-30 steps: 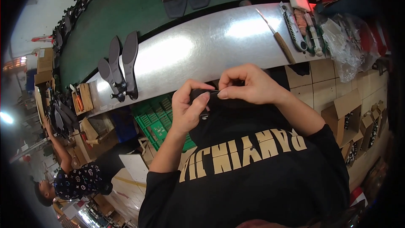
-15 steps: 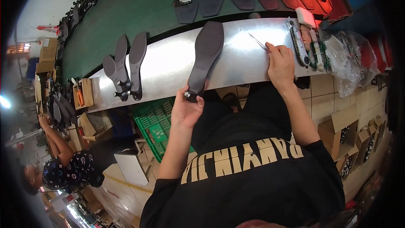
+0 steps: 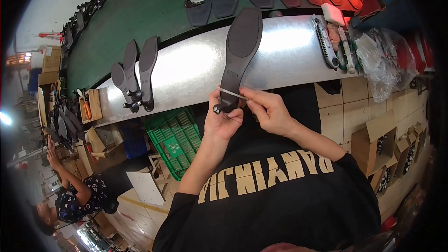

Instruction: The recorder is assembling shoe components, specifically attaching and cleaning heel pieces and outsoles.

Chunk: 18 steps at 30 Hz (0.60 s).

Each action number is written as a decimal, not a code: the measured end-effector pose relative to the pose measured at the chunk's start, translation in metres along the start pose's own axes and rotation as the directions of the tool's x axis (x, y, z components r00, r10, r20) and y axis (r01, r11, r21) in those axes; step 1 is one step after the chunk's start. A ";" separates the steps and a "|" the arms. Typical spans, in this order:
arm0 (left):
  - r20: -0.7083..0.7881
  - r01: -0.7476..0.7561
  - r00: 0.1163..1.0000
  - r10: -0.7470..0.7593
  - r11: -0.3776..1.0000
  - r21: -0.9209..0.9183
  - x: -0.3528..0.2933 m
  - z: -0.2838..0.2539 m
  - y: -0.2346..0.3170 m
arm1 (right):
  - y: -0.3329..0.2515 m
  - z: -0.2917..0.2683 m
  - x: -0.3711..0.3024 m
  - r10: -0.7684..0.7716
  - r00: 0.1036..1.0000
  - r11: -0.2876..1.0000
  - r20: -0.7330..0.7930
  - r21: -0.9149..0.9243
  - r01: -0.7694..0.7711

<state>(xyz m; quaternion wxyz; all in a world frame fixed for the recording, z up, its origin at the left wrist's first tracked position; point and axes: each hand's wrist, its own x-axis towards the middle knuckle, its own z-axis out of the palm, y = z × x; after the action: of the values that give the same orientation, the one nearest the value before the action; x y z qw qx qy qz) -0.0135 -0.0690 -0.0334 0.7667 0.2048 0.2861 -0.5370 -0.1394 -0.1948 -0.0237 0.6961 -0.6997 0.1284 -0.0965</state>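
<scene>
A dark heeled sandal point(image 3: 244, 42) is held sole up above the metal worktop point(image 3: 186, 74), its toe pointing away from me. My left hand point(image 3: 220, 123) is closed around its heel end. From the right, my right hand point(image 3: 271, 112) pinches a thin silvery tool point(image 3: 232, 93), which lies across the shank of the sole close to the heel. Whether its tip touches my left fingers or only the sandal is hard to see. Left of it, several more sandals point(image 3: 148, 60) rest sole up at the worktop's far edge.
Sandals point(image 3: 225, 2) line the green surface point(image 3: 140, 14) beyond. At right lie a box cutter point(image 3: 325, 42), a white block point(image 3: 332, 14), a syringe point(image 3: 347, 49) and a plastic bag point(image 3: 385, 60). A green crate point(image 3: 175, 142) stands below; a co-worker point(image 3: 74, 196) is at far left.
My right hand has come left and nearer with the thin tool, from above the worktop to the sandal. The sandal and my left hand have shifted slightly right.
</scene>
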 end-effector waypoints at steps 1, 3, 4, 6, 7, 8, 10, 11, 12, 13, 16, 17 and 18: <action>-0.075 -0.008 0.997 0.010 1.000 0.026 -0.003 0.006 -0.003 | 0.001 -0.001 -0.001 0.028 1.000 0.998 0.001 0.052 -0.028; -0.147 -0.014 0.989 0.022 0.998 0.054 -0.005 0.012 -0.006 | 0.002 -0.004 -0.001 0.082 0.997 0.985 0.009 0.155 -0.082; -0.156 -0.105 0.980 0.124 0.987 0.124 -0.005 0.014 -0.007 | 0.002 -0.005 -0.001 0.106 0.994 0.973 0.016 0.205 -0.107; -0.159 -0.199 0.960 0.231 0.961 0.192 -0.004 0.012 -0.007 | -0.003 -0.006 -0.001 0.129 0.991 0.958 0.031 0.254 -0.133; -0.052 -0.384 0.901 0.431 0.847 0.368 -0.003 0.008 -0.007 | -0.009 -0.006 -0.002 0.219 0.965 0.919 0.145 0.302 -0.254; 0.086 -0.546 0.802 0.591 0.666 0.508 -0.002 0.006 -0.007 | -0.013 -0.005 -0.003 0.297 0.918 0.865 0.262 0.333 -0.375; 0.087 -0.592 0.726 0.682 0.556 0.583 -0.005 0.016 -0.013 | -0.008 0.000 -0.004 0.340 0.896 0.803 0.287 0.406 -0.435; 0.100 -0.620 0.640 0.762 0.435 0.653 -0.006 0.019 -0.014 | -0.007 0.004 -0.005 0.377 0.871 0.731 0.314 0.476 -0.488; 0.105 -0.596 0.620 0.778 0.379 0.708 -0.006 0.017 -0.013 | -0.007 0.010 -0.007 0.396 0.882 0.714 0.254 0.519 -0.470; 0.100 -0.597 0.614 0.783 0.378 0.708 -0.006 0.017 -0.012 | -0.008 0.009 -0.005 0.396 0.880 0.712 0.262 0.517 -0.475; 0.088 -0.622 0.599 0.796 0.394 0.677 -0.010 0.017 -0.012 | -0.005 -0.004 0.002 0.383 0.877 0.565 0.289 0.678 -0.470; 0.050 -0.593 0.625 0.779 0.433 0.679 -0.011 0.018 -0.012 | -0.006 -0.009 0.004 0.319 0.890 0.518 0.324 0.727 -0.451; 0.013 -0.563 0.649 0.761 0.468 0.681 -0.012 0.018 -0.009 | -0.017 -0.011 0.006 0.354 0.884 0.659 0.305 0.590 -0.467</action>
<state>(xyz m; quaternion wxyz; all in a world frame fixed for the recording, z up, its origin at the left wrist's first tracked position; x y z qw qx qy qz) -0.0214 -0.0749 -0.0124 0.7467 0.6213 0.0945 -0.2181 -0.1368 -0.2074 -0.0069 0.9056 -0.3729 0.1845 0.0827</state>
